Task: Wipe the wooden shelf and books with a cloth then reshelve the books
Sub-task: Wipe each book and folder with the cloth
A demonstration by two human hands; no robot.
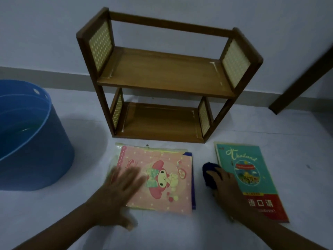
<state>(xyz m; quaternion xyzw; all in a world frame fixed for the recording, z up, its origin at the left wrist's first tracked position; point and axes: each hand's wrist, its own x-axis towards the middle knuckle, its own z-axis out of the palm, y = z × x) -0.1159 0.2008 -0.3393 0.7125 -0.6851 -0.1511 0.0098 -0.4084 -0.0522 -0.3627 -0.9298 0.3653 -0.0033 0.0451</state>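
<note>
A small two-tier wooden shelf (162,76) with woven side panels stands bare against the wall. In front of it on the floor lies a pink cartoon book (165,179) on top of a stack, with a blue book edge showing beneath. My left hand (119,186) rests flat on the pink book's left side, fingers spread. To the right lies a teal and red Thailand book (252,179). My right hand (225,188) grips a dark blue cloth (210,175) at that book's left edge.
A large blue plastic tub (32,138) sits on the floor at the left. A dark wooden leg or board (302,80) leans at the far right. The floor is pale and the wall is close behind the shelf.
</note>
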